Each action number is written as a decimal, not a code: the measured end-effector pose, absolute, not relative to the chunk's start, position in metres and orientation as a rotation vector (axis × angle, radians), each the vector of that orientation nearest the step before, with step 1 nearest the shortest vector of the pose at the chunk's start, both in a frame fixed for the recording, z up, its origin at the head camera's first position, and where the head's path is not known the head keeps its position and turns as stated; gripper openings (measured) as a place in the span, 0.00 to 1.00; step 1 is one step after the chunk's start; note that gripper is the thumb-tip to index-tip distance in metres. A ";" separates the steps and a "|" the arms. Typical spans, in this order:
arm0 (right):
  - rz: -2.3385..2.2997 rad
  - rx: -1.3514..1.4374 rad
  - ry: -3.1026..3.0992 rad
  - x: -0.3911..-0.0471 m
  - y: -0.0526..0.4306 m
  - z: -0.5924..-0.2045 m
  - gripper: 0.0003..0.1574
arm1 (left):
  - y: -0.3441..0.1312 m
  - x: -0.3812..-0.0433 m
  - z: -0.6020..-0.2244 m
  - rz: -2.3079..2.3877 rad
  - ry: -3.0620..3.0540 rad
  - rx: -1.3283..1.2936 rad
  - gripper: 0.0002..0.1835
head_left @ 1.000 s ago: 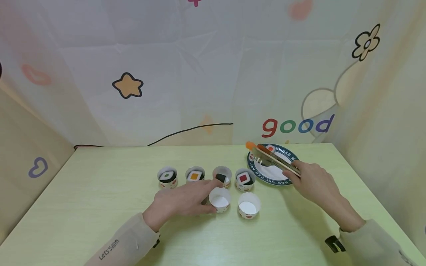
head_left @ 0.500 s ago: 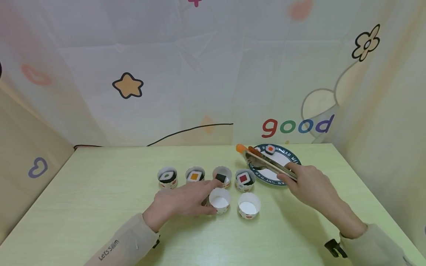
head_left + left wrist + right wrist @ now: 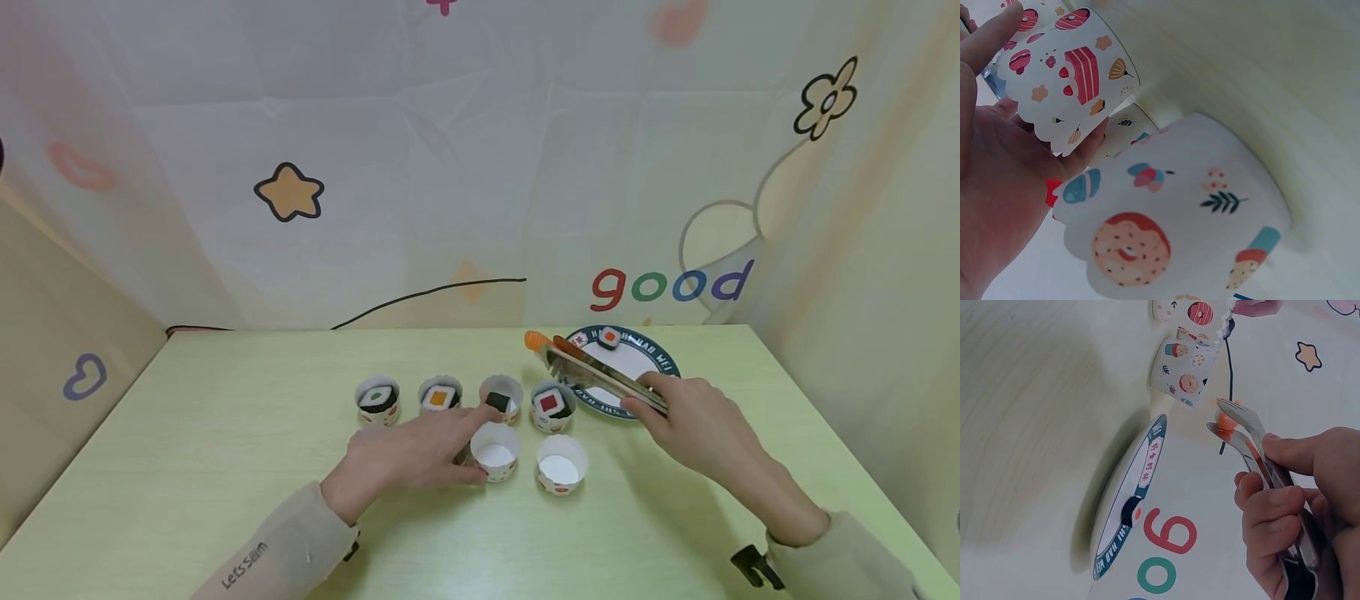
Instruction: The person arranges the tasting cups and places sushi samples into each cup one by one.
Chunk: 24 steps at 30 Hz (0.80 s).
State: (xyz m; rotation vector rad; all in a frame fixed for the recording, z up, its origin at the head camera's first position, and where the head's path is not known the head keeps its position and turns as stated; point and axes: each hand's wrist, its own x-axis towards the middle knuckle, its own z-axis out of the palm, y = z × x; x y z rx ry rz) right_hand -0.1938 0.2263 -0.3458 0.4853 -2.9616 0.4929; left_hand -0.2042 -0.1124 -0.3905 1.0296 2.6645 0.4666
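My right hand (image 3: 708,425) holds metal tongs (image 3: 1254,434). Their tips pinch a small orange piece (image 3: 1229,420), in the head view just left of the plate's rim; its kind is unclear. My left hand (image 3: 420,446) grips a paper cup (image 3: 495,454) between thumb and fingers; a white inside shows. To its right stands a second paper cup (image 3: 561,465), also white inside. Behind them is a row of several paper cups, each holding a toy-like sushi piece, such as the red-centred sushi (image 3: 551,402) and the orange-centred sushi (image 3: 437,398). The left hand partly covers the row.
A white plate with a dark patterned rim (image 3: 663,358) stands at the back right. One sushi piece (image 3: 610,337) lies near its far edge. A printed curtain (image 3: 450,192) hangs behind the pale table (image 3: 247,417).
My right hand has moved slightly left, carrying the tongs and orange piece from above the plate to beyond its left rim. My left hand and the cups have stayed put.
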 end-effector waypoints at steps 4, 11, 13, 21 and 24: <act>0.499 0.491 -2.961 -0.193 0.225 -0.346 0.17 | -0.113 -0.205 -0.392 0.478 2.661 1.048 0.38; 0.499 0.508 -2.961 -0.191 0.224 -0.346 0.16 | -0.114 -0.206 -0.393 0.501 2.655 1.076 0.37; 0.507 0.519 -2.961 -0.190 0.223 -0.346 0.16 | -0.114 -0.206 -0.393 0.504 2.656 1.071 0.37; 0.508 0.549 -2.984 -0.186 0.219 -0.344 0.20 | -0.114 -0.204 -0.391 0.486 2.668 1.032 0.39; 0.489 0.575 -2.970 -0.183 0.218 -0.342 0.19 | -0.114 -0.204 -0.391 0.477 2.672 1.022 0.39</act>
